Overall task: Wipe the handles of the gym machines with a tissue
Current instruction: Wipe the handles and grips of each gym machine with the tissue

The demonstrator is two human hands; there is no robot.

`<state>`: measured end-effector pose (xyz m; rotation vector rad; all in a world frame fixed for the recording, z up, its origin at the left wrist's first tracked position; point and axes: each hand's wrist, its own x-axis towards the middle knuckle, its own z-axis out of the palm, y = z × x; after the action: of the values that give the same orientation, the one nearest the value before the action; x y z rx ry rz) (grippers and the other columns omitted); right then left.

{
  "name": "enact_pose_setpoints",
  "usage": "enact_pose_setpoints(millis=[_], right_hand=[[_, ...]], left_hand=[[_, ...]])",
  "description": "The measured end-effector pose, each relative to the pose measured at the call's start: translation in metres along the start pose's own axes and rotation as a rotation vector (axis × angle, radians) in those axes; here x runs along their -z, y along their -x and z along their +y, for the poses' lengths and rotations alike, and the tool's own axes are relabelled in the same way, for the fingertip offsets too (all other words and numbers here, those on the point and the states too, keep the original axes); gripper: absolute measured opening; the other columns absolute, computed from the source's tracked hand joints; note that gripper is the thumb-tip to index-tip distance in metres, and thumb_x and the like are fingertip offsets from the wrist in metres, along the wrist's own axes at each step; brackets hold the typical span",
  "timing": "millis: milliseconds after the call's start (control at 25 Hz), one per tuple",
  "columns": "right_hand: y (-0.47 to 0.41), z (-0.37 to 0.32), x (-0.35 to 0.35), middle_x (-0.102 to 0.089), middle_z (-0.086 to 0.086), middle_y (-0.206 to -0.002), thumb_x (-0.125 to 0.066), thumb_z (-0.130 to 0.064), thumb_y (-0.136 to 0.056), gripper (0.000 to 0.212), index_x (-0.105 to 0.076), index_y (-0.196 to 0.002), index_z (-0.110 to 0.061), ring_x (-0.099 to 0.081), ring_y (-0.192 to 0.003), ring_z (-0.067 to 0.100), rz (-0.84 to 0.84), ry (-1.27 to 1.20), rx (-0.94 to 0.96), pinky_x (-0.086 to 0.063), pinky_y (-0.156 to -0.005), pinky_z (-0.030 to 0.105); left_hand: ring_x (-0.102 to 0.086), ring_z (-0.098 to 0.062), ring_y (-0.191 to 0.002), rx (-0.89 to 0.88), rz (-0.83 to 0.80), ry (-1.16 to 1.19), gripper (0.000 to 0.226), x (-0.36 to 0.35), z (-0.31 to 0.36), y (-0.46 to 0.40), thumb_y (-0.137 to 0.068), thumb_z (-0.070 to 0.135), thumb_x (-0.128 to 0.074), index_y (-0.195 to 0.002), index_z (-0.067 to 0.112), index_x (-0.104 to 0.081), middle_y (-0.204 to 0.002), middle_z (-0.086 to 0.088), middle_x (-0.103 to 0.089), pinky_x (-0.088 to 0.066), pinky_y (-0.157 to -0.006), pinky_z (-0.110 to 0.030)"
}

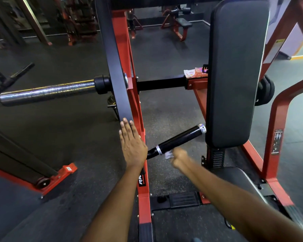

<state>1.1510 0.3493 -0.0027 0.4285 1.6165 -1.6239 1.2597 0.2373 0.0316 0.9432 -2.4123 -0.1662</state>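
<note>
**Black handle, blurred fist, flat palm on the lever**

Chrome shines on the long round weight peg (47, 92) that juts out far to the left of the fingers, its near end cut short by glare. Just right of it, the flat dark-grey lever arm (118, 81) slopes down to the left hand (132, 144), which hides the arm's lower end and where the handle joins it. That hand lies flat, fingers (126, 127) straight and together, pressed against the lever arm, with the forearm reaching up from the bottom edge.

Just right of those fingers, the glossy black cylindrical handle with silver end rings (177, 140) angles up and to the right, its tip close to the tall black padded backrest (234, 74).

The right hand (179, 158) sits just below the handle's lower ring. It is smeared by motion, so individual fingers are hard to separate; they look curled into a fist that pinches a small crumpled white tissue (169, 155), which pokes out on the left of the knuckles, just beside the handle. Whether it touches the handle is unclear. The right forearm runs in from the lower right corner.

Above, beside the backrest, an orange-and-white packet (193, 73) rests on the red steel frame (197, 82), its print unreadable.
</note>
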Motion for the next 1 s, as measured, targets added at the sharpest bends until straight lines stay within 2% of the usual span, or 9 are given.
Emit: enact_pose_setpoints(millis=[120, 240, 400, 600, 680, 760, 840, 880, 1000], right_hand=[[0.028, 0.006, 0.000, -0.041, 0.006, -0.071, -0.029, 0.007, -0.093, 0.031, -0.041, -0.070, -0.010, -0.047, -0.052, 0.013, -0.056, -0.131, -0.018, -0.043, -0.036, 0.016], [0.006, -0.016, 0.028, -0.038, 0.007, -0.070, -0.029, 0.016, -0.076, 0.030, -0.038, -0.067, -0.011, -0.039, -0.057, 0.017, 0.104, -0.338, 0.002, -0.048, -0.062, 0.014], [0.013, 0.001, 0.013, -0.039, 0.006, -0.073, -0.035, 0.010, -0.064, 0.027, -0.051, -0.078, -0.007, -0.039, -0.060, 0.013, -0.173, -0.405, -0.029, -0.043, -0.047, 0.018], [0.052, 0.002, 0.002, -0.054, 0.018, -0.086, -0.026, 0.017, -0.089, 0.028, -0.052, -0.088, 0.006, -0.055, -0.083, 0.026, -0.210, -0.256, -0.081, -0.046, -0.093, 0.036], [0.066, -0.019, 0.019, -0.054, 0.025, -0.085, -0.028, 0.017, -0.090, 0.024, -0.049, -0.085, 0.007, -0.056, -0.085, 0.033, -0.187, -0.176, -0.104, -0.045, -0.099, 0.042], [0.080, -0.044, 0.031, -0.060, 0.027, -0.087, -0.036, 0.013, -0.089, 0.018, -0.053, -0.092, 0.009, -0.060, -0.073, 0.028, -0.130, 0.031, 0.106, -0.056, -0.079, 0.031], [0.086, -0.057, 0.030, -0.064, 0.018, -0.082, -0.041, 0.009, -0.088, 0.026, -0.061, -0.106, 0.004, -0.057, -0.059, 0.019, 0.005, 0.562, 0.551, -0.048, -0.051, 0.011], [0.085, -0.055, 0.025, -0.066, 0.015, -0.089, -0.041, 0.010, -0.088, 0.036, -0.059, -0.117, 0.001, -0.061, -0.061, 0.017, 0.004, 0.903, 0.754, -0.048, -0.051, 0.011], [0.066, -0.018, -0.002, -0.049, 0.018, -0.134, -0.042, 0.006, -0.090, 0.051, -0.040, -0.139, -0.006, -0.052, -0.119, 0.029, -0.210, 1.838, 1.088, -0.042, -0.102, 0.039]], left_hand=[[-0.003, -0.035, -0.149, -0.004, 0.008, -0.007, 0.074, -0.001, -0.002, 0.002, -0.089, 0.008, -0.052, -0.151, -0.006, -0.013, -0.159, -0.023, -0.006, -0.012, -0.120, -0.047], [-0.003, -0.035, -0.149, -0.005, -0.005, -0.012, 0.073, -0.001, -0.001, -0.001, -0.090, 0.009, -0.049, -0.151, -0.005, -0.012, -0.159, -0.023, -0.005, -0.012, -0.121, -0.047], [-0.002, -0.035, -0.149, -0.006, 0.005, -0.016, 0.072, -0.001, -0.001, -0.003, -0.090, 0.009, -0.046, -0.152, -0.005, -0.011, -0.159, -0.024, -0.006, -0.010, -0.121, -0.046], [0.001, -0.033, -0.148, -0.005, 0.017, -0.017, 0.069, -0.001, -0.004, -0.001, -0.094, 0.009, -0.044, -0.151, -0.004, -0.008, -0.160, -0.023, -0.004, -0.008, -0.121, -0.046], [0.000, -0.033, -0.148, -0.004, 0.013, -0.021, 0.070, -0.002, -0.003, 0.000, -0.094, 0.009, -0.045, -0.151, -0.004, -0.007, -0.160, -0.023, -0.004, -0.008, -0.121, -0.046], [0.001, -0.034, -0.149, -0.004, 0.007, -0.030, 0.070, -0.003, -0.002, 0.000, -0.095, 0.010, -0.045, -0.152, -0.004, -0.007, -0.160, -0.023, -0.003, -0.008, -0.121, -0.046], [0.002, -0.033, -0.149, 0.004, 0.003, -0.029, 0.070, -0.004, -0.002, 0.001, -0.095, 0.010, -0.045, -0.152, -0.004, -0.007, -0.160, -0.023, -0.001, -0.008, -0.121, -0.046], [0.002, -0.033, -0.149, 0.007, 0.001, -0.024, 0.070, -0.004, -0.002, 0.003, -0.095, 0.010, -0.045, -0.152, -0.004, -0.007, -0.160, -0.022, -0.001, -0.009, -0.121, -0.047], [-0.002, -0.034, -0.149, 0.000, 0.014, -0.012, 0.073, -0.004, -0.002, 0.005, -0.093, 0.009, -0.050, -0.152, -0.004, -0.010, -0.160, -0.023, -0.005, -0.014, -0.120, -0.048]])
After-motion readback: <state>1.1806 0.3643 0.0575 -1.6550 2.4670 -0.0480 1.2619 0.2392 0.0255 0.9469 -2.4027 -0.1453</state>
